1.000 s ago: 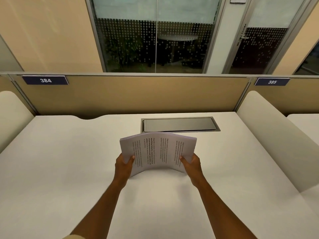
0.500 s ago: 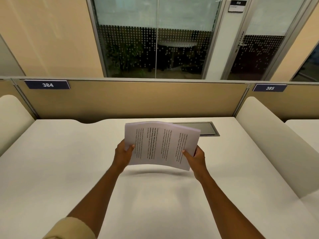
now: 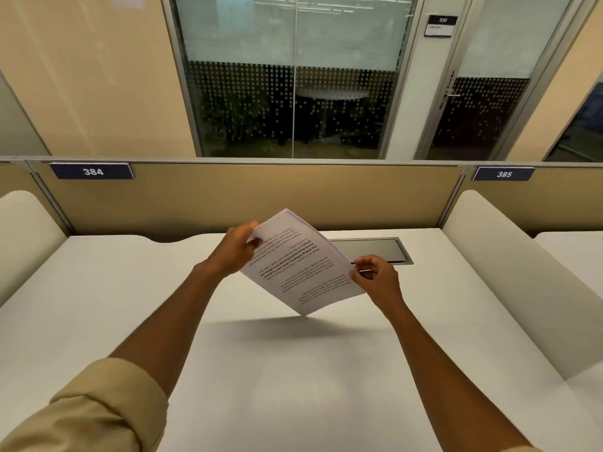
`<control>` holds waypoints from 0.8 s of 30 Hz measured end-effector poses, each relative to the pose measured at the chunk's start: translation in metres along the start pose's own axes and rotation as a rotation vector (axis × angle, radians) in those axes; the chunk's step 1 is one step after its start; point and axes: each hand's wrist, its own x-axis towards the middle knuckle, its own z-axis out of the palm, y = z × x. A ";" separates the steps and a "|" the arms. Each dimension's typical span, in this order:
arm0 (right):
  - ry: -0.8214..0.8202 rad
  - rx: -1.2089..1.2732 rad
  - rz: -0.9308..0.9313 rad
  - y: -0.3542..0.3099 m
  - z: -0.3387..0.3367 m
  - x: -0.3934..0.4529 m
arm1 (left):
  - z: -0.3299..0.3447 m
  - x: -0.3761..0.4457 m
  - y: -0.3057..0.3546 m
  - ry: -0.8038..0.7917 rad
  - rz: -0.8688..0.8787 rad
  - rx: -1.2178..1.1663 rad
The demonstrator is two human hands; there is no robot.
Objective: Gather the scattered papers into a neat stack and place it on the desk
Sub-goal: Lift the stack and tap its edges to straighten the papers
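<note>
Both hands hold the papers [image 3: 301, 262] tilted above the desk [image 3: 293, 370]: left hand [image 3: 236, 251] gripping the far edge, right hand [image 3: 375, 275] pinching the near-right edge. Such light edge grips could let sheets slide apart.

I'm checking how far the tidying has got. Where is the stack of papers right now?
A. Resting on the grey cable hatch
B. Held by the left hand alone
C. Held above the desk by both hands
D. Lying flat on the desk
C: the left hand and right hand each grip an edge of the stack of papers, which casts a shadow on the desk below.
</note>
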 end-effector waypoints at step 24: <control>-0.062 0.158 0.022 -0.020 0.010 -0.010 | 0.034 -0.035 -0.008 0.227 -0.232 -0.575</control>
